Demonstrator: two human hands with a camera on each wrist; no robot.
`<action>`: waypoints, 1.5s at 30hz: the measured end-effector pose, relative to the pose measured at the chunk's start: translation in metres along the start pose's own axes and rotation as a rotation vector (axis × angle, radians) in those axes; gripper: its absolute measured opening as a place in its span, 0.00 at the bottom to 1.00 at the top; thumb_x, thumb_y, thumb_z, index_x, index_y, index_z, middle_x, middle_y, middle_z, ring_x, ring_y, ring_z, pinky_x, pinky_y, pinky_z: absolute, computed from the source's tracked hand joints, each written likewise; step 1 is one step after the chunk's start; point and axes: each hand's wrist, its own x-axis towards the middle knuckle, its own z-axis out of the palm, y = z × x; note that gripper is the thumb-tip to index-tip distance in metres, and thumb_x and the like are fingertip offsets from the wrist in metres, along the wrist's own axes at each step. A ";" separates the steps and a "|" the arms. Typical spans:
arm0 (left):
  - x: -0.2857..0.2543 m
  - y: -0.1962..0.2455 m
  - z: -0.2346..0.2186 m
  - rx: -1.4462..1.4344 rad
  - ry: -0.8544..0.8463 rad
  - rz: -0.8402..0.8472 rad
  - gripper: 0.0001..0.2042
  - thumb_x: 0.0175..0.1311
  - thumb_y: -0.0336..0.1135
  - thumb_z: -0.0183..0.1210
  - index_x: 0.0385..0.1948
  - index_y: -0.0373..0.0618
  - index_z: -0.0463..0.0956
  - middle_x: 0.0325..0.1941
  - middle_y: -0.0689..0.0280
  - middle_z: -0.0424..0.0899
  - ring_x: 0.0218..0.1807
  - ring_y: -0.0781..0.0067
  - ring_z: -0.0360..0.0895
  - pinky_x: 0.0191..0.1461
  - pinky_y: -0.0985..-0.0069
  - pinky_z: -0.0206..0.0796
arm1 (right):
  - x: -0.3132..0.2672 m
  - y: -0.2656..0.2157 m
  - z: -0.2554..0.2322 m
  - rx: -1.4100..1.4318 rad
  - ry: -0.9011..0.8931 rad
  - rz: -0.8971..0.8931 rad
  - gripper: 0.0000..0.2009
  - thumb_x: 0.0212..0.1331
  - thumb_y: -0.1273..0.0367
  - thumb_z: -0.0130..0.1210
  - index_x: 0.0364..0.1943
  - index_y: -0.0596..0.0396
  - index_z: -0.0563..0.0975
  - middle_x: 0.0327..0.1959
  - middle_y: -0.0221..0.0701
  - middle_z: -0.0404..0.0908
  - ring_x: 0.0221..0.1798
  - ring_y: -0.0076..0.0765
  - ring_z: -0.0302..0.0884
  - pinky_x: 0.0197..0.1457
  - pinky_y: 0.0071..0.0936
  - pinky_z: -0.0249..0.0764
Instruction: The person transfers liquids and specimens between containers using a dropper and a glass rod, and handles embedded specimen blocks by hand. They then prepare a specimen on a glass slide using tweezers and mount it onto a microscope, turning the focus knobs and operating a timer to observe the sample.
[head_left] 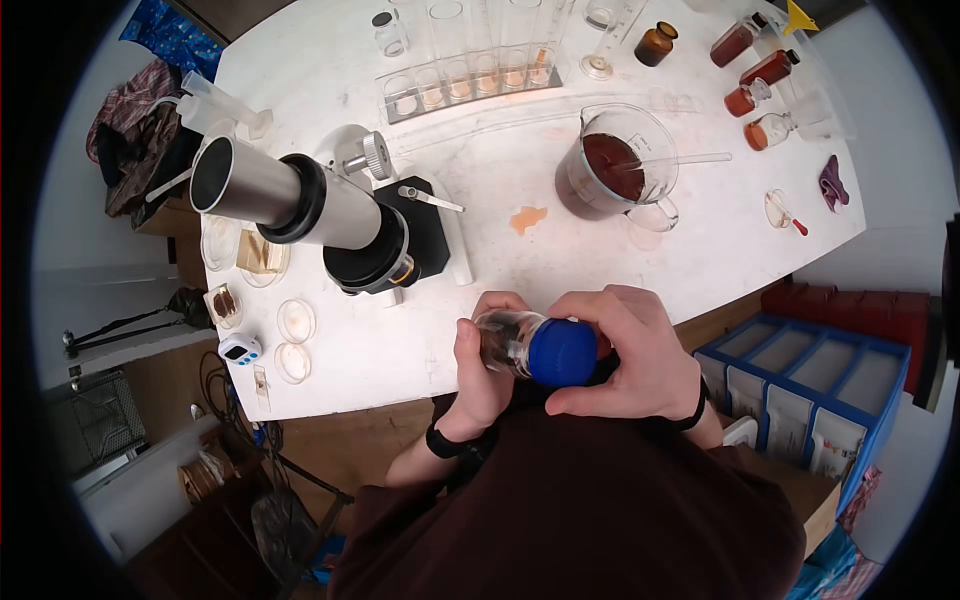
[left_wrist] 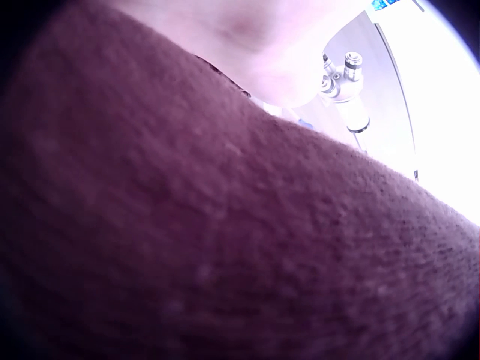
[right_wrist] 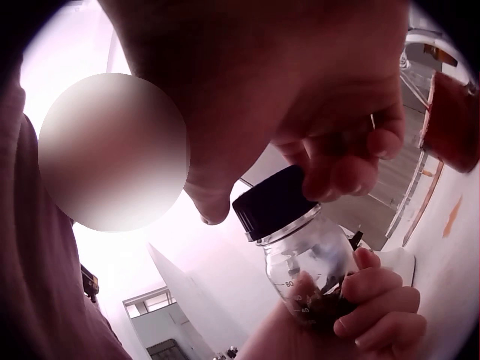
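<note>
A clear glass bottle with a screw cap (right_wrist: pixel 296 281) is tilted in front of the chest, above the table's front edge. Printed graduation marks show on its wall. My left hand (head_left: pixel 484 375) grips the bottle's body, fingers wrapped round its lower part. Its blue cap (head_left: pixel 562 352) sits on the neck. My right hand (head_left: pixel 640 350) cups the cap, with curled fingers at its far edge. In the right wrist view the thumb (right_wrist: pixel 211 208) stands slightly off the cap's near side. Sleeve cloth (left_wrist: pixel 225 225) fills most of the left wrist view.
A microscope (head_left: pixel 330 215) stands left of the hands. Ahead right is a beaker (head_left: pixel 600 190) of dark red liquid with a rod. A test-tube rack (head_left: pixel 470 95) and several small bottles (head_left: pixel 745 98) stand farther back. Petri dishes (head_left: pixel 297 320) lie at left, near a timer (head_left: pixel 240 348).
</note>
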 end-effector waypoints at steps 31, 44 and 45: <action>0.006 0.006 -0.002 -0.169 0.065 -0.140 0.36 0.75 0.72 0.34 0.50 0.43 0.71 0.41 0.65 0.80 0.43 0.76 0.78 0.49 0.77 0.70 | 0.004 -0.003 0.034 0.216 0.298 -0.190 0.35 0.41 0.75 0.70 0.61 0.57 0.75 0.56 0.41 0.77 0.54 0.44 0.78 0.54 0.37 0.78; 0.006 0.001 -0.003 -0.122 0.027 -0.088 0.33 0.76 0.69 0.33 0.52 0.44 0.69 0.46 0.63 0.80 0.50 0.71 0.77 0.56 0.71 0.67 | 0.000 0.000 0.036 0.178 0.312 -0.194 0.31 0.34 0.80 0.59 0.53 0.56 0.80 0.55 0.38 0.79 0.53 0.50 0.78 0.55 0.41 0.78; 0.006 0.000 -0.005 -0.128 0.021 -0.086 0.34 0.76 0.69 0.33 0.53 0.44 0.69 0.47 0.62 0.80 0.51 0.70 0.77 0.57 0.71 0.67 | 0.001 -0.001 0.037 0.184 0.311 -0.205 0.31 0.34 0.81 0.58 0.53 0.56 0.80 0.54 0.37 0.79 0.53 0.50 0.78 0.55 0.41 0.77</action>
